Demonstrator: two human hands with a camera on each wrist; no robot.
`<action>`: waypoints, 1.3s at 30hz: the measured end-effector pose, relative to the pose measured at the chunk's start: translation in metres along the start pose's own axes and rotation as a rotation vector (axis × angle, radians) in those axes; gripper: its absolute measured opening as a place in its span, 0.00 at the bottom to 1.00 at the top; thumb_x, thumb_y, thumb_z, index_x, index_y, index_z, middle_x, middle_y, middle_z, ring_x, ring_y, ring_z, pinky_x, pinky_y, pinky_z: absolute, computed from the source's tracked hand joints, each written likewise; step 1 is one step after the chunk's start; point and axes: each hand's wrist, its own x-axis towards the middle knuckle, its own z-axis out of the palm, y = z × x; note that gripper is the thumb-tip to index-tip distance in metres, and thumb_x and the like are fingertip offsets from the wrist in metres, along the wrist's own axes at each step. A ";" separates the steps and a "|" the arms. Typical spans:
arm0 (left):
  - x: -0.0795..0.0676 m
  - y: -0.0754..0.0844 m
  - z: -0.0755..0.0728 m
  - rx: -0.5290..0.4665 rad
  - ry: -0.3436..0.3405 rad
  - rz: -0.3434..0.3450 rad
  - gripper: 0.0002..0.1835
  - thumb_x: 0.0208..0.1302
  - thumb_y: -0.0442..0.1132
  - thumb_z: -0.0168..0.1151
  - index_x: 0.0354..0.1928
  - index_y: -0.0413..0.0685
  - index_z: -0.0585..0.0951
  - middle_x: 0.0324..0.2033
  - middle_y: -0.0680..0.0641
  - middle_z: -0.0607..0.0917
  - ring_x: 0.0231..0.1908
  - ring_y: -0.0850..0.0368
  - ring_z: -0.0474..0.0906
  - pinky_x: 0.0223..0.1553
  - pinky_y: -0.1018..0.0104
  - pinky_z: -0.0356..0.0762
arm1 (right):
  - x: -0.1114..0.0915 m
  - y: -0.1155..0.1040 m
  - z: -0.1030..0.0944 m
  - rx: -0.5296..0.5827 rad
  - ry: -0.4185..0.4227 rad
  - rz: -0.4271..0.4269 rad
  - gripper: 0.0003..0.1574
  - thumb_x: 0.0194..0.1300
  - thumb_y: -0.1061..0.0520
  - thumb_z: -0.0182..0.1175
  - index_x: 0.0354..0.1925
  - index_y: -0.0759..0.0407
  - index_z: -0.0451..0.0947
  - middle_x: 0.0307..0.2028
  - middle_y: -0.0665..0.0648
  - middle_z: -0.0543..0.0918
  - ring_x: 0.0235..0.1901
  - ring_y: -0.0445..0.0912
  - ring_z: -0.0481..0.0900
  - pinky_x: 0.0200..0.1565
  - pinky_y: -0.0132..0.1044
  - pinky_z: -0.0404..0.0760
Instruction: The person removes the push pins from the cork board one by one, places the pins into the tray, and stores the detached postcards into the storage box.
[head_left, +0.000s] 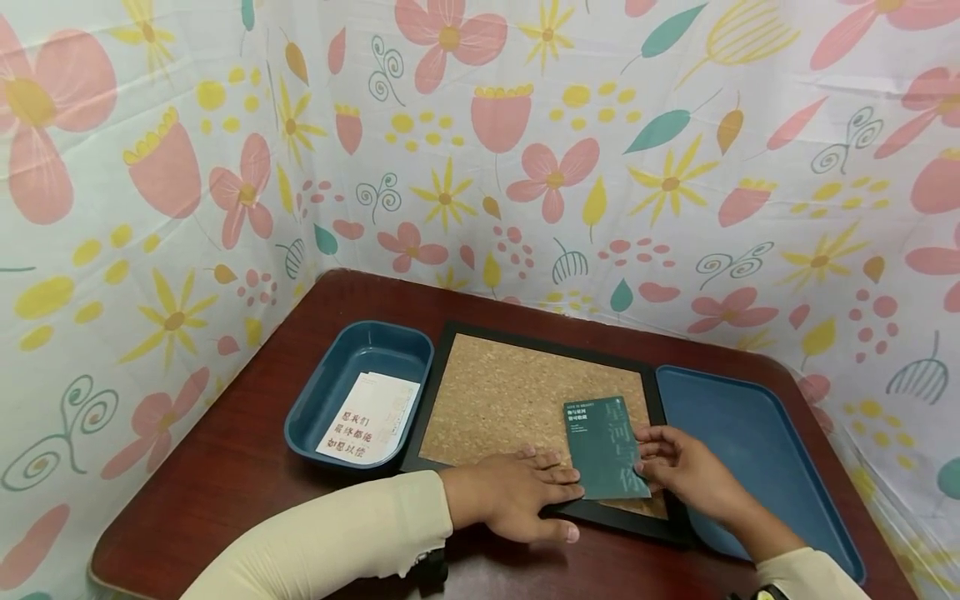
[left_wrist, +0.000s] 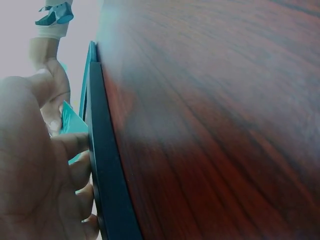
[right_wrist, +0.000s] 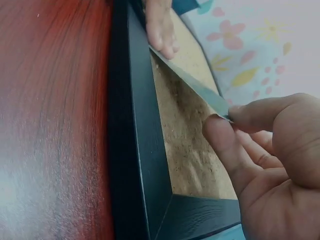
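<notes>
A dark green card point(head_left: 603, 446) with white print lies over the right part of a black-framed cork board point(head_left: 510, 392). My right hand point(head_left: 693, 471) pinches its right edge between thumb and fingers. In the right wrist view, that edge of the card point(right_wrist: 195, 82) is raised off the cork, and the card slants down toward the left fingers. My left hand point(head_left: 517, 496) lies palm down with fingers straight, across the front of the board, its fingertips at the card's left edge. The left wrist view shows these fingers beside the board's black frame point(left_wrist: 107, 165).
To the left, a deep blue tray point(head_left: 303, 417) holds white cards point(head_left: 371, 417) with red and black writing. A flat blue tray point(head_left: 750, 450) lies against the right side of the board. Everything stands on a dark red wooden table point(head_left: 225, 467), with a flowered curtain point(head_left: 555, 167) behind.
</notes>
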 end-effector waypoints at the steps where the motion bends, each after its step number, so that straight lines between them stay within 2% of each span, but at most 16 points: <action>1: 0.000 0.000 0.000 0.002 0.003 0.000 0.36 0.73 0.75 0.29 0.80 0.78 0.53 0.78 0.71 0.48 0.78 0.67 0.37 0.77 0.61 0.38 | -0.001 0.000 0.000 0.009 -0.007 0.003 0.37 0.72 0.62 0.64 0.70 0.73 0.60 0.54 0.69 0.79 0.43 0.54 0.83 0.35 0.45 0.86; 5: 0.000 0.000 0.001 -0.011 0.020 0.004 0.36 0.74 0.74 0.30 0.79 0.77 0.57 0.78 0.70 0.51 0.78 0.67 0.39 0.77 0.62 0.40 | -0.002 0.002 -0.001 0.049 -0.025 0.035 0.42 0.72 0.61 0.64 0.75 0.69 0.56 0.53 0.68 0.79 0.46 0.54 0.83 0.39 0.45 0.87; 7: 0.000 0.000 0.001 -0.037 0.047 0.016 0.35 0.75 0.72 0.31 0.79 0.73 0.62 0.77 0.68 0.56 0.78 0.65 0.44 0.76 0.62 0.44 | -0.002 0.003 -0.001 0.076 -0.034 0.047 0.44 0.72 0.62 0.64 0.77 0.67 0.54 0.52 0.68 0.78 0.46 0.54 0.82 0.39 0.46 0.87; 9: 0.000 -0.001 0.000 -0.068 0.099 0.030 0.34 0.77 0.70 0.35 0.76 0.68 0.68 0.74 0.66 0.65 0.76 0.65 0.53 0.74 0.63 0.53 | -0.002 0.005 0.000 0.097 -0.037 0.056 0.44 0.72 0.62 0.64 0.77 0.66 0.54 0.52 0.67 0.79 0.46 0.54 0.82 0.39 0.46 0.87; 12: -0.002 -0.003 -0.004 -0.080 0.215 0.028 0.30 0.78 0.65 0.43 0.71 0.62 0.75 0.65 0.62 0.78 0.67 0.65 0.70 0.65 0.63 0.71 | -0.002 0.007 0.001 0.116 -0.036 0.055 0.45 0.72 0.62 0.64 0.78 0.67 0.53 0.52 0.67 0.79 0.45 0.53 0.82 0.40 0.46 0.87; 15: -0.007 -0.007 -0.011 -0.076 0.311 -0.008 0.25 0.79 0.59 0.50 0.68 0.59 0.78 0.58 0.62 0.83 0.57 0.66 0.78 0.52 0.63 0.81 | -0.002 0.007 0.002 0.127 -0.031 0.060 0.46 0.72 0.61 0.65 0.78 0.66 0.53 0.53 0.67 0.80 0.47 0.54 0.83 0.41 0.46 0.87; 20: -0.023 -0.013 -0.023 -0.096 0.399 -0.048 0.20 0.79 0.51 0.53 0.65 0.56 0.81 0.57 0.59 0.84 0.55 0.65 0.80 0.51 0.62 0.81 | -0.001 0.009 0.005 0.127 -0.023 0.077 0.47 0.72 0.59 0.66 0.78 0.65 0.52 0.54 0.66 0.80 0.49 0.54 0.82 0.42 0.45 0.87; 27: -0.048 -0.020 -0.036 -0.141 0.457 -0.124 0.18 0.78 0.49 0.56 0.63 0.55 0.81 0.58 0.56 0.83 0.59 0.60 0.79 0.56 0.60 0.79 | 0.000 0.012 0.008 0.156 -0.014 0.080 0.47 0.73 0.61 0.64 0.78 0.67 0.50 0.55 0.67 0.78 0.48 0.51 0.82 0.42 0.45 0.87; 31: -0.067 -0.026 -0.043 -0.161 0.521 -0.191 0.17 0.78 0.48 0.58 0.61 0.54 0.82 0.57 0.53 0.84 0.59 0.56 0.79 0.56 0.57 0.79 | 0.003 0.012 0.009 0.201 -0.010 0.082 0.47 0.73 0.61 0.64 0.79 0.65 0.49 0.55 0.67 0.77 0.46 0.50 0.82 0.42 0.45 0.87; 35: -0.085 -0.038 -0.052 -0.217 0.616 -0.266 0.14 0.76 0.44 0.61 0.58 0.50 0.84 0.55 0.49 0.85 0.58 0.52 0.80 0.57 0.54 0.78 | 0.004 0.012 0.012 0.218 0.001 0.078 0.48 0.72 0.61 0.64 0.79 0.65 0.49 0.55 0.67 0.77 0.46 0.49 0.83 0.42 0.44 0.87; 39: -0.103 -0.054 -0.059 -0.298 0.685 -0.366 0.13 0.76 0.41 0.61 0.57 0.48 0.84 0.52 0.49 0.85 0.52 0.52 0.82 0.53 0.54 0.80 | 0.003 0.011 0.015 0.239 0.008 0.085 0.49 0.72 0.60 0.64 0.79 0.64 0.48 0.57 0.68 0.75 0.46 0.49 0.83 0.43 0.44 0.87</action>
